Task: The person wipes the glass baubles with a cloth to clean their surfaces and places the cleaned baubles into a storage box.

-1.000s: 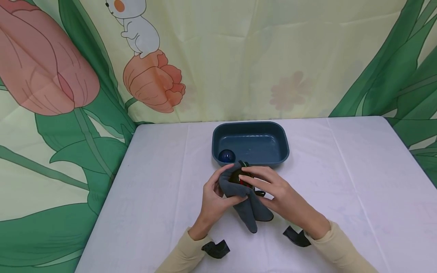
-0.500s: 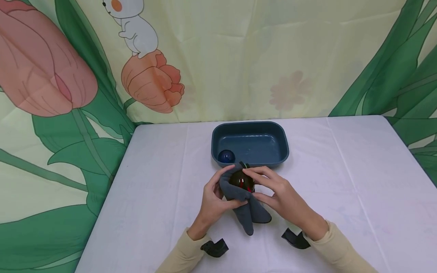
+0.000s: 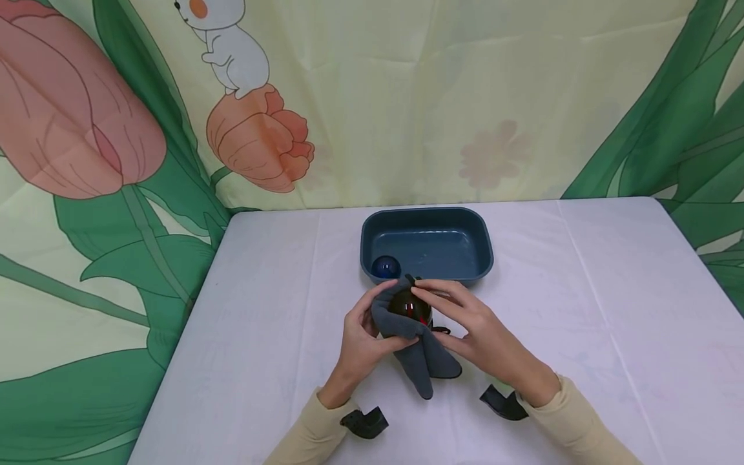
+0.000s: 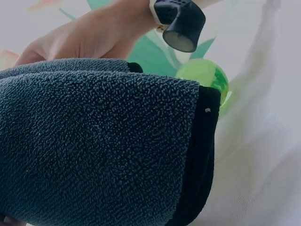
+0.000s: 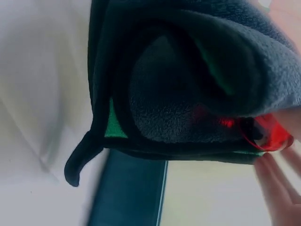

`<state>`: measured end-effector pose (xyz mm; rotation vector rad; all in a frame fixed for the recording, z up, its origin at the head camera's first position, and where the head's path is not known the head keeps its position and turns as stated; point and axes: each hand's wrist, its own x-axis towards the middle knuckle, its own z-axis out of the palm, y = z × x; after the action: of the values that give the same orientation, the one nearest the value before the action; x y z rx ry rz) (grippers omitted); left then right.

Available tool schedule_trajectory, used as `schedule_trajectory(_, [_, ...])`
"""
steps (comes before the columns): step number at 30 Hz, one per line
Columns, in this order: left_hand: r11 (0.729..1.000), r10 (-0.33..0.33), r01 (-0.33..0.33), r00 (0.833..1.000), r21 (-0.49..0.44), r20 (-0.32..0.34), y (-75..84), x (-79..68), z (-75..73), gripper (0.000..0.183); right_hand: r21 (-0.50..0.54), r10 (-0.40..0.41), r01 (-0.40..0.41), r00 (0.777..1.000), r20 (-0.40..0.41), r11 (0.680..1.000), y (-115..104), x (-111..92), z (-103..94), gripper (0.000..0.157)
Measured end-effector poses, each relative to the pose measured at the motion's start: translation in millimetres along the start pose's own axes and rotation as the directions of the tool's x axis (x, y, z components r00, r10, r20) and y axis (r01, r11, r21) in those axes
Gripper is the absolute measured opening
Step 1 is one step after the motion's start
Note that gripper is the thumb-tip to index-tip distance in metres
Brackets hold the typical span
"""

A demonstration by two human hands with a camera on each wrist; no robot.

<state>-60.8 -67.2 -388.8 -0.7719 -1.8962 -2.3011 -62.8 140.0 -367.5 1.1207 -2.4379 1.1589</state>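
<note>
Two-handed: holds grey-blue plush cloth [image 3: 414, 361] round glossy dark-red ball [image 3: 408, 305] with curled left hand [image 3: 363, 336], pinches it in half-spread right hand [image 3: 479, 328]. Faces rectangular dark-blue plastic tub [image 3: 450, 254] containing shiny blue ball [image 3: 386, 267].

The left arm [image 3: 314, 431] and right arm [image 3: 589, 418] are slanting inward from the bottom of the head view, pale sleeves ending near bare wrists. The left hand [image 3: 365, 330] is gripping, its thumb lying across the front and its fingers pointing up behind. The right hand [image 3: 473, 323] is pinching from the other side, slightly bent fingers pointing leftward above the thumb, its palm facing the left hand.
</note>
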Motion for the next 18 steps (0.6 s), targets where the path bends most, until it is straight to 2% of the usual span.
schedule_trajectory(4, [1.000, -0.005, 0.005, 1.000, -0.004, -0.007, 0.2, 0.1, -1.0, 0.072, -0.018, -0.141, 0.140, 0.988, -0.062, 0.990, 1.1, 2.2, 1.1, 0.044])
schedule_trajectory(6, [1.000, -0.004, 0.004, 1.000, -0.006, -0.005, -0.2, -0.2, -1.4, 0.072, -0.031, -0.186, 0.184, 0.980, -0.077, 0.982, 1.5, 2.8, 1.4, 0.040])
schedule_trajectory(9, [1.000, -0.004, 0.004, 1.000, 0.002, 0.001, -0.6, -0.6, -1.7, 0.072, -0.045, -0.193, 0.190, 0.978, -0.082, 0.981, 1.0, 2.6, 1.3, 0.039])
schedule_trajectory(12, [1.000, -0.009, 0.009, 1.000, 0.016, 0.009, -0.7, -0.8, -1.9, 0.071, -0.031, -0.124, 0.121, 0.989, -0.080, 0.992, -0.2, 0.6, 1.4, 0.051])
schedule_trajectory(14, [1.000, -0.010, 0.010, 1.000, 0.025, 0.013, -0.1, -0.6, -1.8, 0.072, 0.047, -0.032, 0.036, 0.997, -0.069, 0.998, -0.9, -0.7, 1.8, 0.061])
schedule_trajectory(16, [0.999, -0.008, 0.007, 1.000, 0.031, 0.018, 0.1, -0.5, -1.7, 0.072, 0.144, 0.064, -0.056, 0.996, -0.055, 0.988, -1.3, -1.7, 2.2, 0.064])
schedule_trajectory(18, [0.999, -0.007, 0.006, 1.000, 0.036, 0.020, 0.2, -0.2, -1.5, 0.072, 0.234, 0.139, -0.127, 0.990, -0.035, 0.964, -1.3, -1.9, 2.1, 0.062])
